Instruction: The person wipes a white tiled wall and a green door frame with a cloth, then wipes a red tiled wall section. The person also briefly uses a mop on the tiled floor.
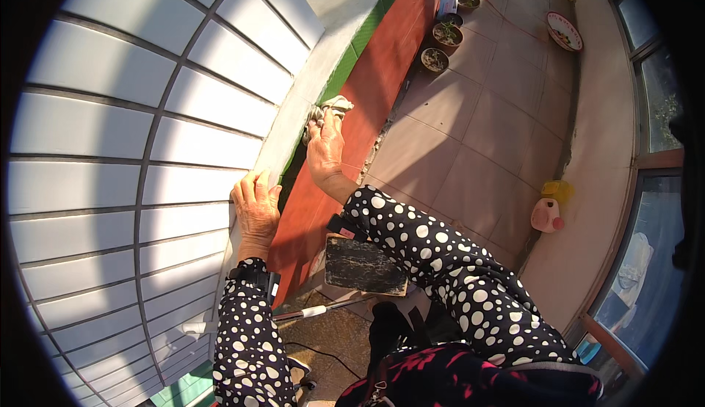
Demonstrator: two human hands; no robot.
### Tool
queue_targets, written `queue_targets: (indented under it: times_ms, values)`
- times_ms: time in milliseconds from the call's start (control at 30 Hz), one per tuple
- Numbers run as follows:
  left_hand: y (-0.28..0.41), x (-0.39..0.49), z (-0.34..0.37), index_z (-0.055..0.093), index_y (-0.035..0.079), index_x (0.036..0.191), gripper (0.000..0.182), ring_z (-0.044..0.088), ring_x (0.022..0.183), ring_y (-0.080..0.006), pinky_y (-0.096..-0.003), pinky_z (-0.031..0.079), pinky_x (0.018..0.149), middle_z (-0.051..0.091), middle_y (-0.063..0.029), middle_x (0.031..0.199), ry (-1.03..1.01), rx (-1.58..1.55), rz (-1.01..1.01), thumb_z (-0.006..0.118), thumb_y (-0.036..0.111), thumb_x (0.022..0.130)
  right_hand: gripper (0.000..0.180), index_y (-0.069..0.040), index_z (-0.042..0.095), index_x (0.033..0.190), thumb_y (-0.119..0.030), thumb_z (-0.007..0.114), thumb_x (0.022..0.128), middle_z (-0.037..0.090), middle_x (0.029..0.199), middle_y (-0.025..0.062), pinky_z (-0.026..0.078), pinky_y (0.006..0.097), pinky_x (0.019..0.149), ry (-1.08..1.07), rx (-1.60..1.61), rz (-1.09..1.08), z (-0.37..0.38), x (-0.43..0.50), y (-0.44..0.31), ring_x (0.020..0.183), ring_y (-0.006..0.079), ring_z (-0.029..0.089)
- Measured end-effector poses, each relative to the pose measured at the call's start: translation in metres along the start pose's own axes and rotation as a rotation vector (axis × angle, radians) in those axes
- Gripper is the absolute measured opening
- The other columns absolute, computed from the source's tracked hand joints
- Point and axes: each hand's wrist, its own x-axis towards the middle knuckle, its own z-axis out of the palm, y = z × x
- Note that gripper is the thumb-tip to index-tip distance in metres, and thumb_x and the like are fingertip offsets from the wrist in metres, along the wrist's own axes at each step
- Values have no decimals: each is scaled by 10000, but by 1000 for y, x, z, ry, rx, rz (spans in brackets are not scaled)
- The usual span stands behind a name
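My right hand point(326, 145) presses a crumpled light cloth point(333, 108) against the green tile band point(352, 57) on the low wall. The cloth shows beyond and beside my fingertips; part of it is hidden under them. My left hand point(257, 206) rests on the pale ledge point(286, 112) at the edge of the white-tiled wall point(215, 137), with no object visible in it. Red tiles point(358, 126) cover the wall face below the green band. Both forearms are in black sleeves with white dots.
A worn black wooden stool point(363, 264) stands below my right forearm, near a metal pole point(314, 312). Potted plants point(447, 35) line the wall's foot. Across the tiled floor point(473, 126) are a patterned basin point(564, 31) and a pink plastic jug point(546, 215). Windows run along the right.
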Motion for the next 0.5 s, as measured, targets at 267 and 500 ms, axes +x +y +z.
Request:
queue_targets:
  times_ms: [267, 500]
  values:
    - [5, -4, 3, 557, 38, 1278, 419, 492, 1099, -355, -488, 384, 981, 529, -157, 1186, -67, 13, -20, 659, 164, 893, 410, 13, 455, 1373, -87, 550, 987, 481, 1329, 143, 448, 351, 989, 44, -14, -68, -40, 125, -28, 1131, 281, 541]
    - [8, -2, -1, 551, 34, 1279, 413, 492, 1097, -360, -493, 385, 979, 524, -165, 1178, -96, 14, -36, 644, 163, 898, 372, -43, 557, 1292, -228, 589, 972, 612, 1185, 176, 478, 420, 886, 82, -260, -39, -77, 266, -47, 1049, 363, 604]
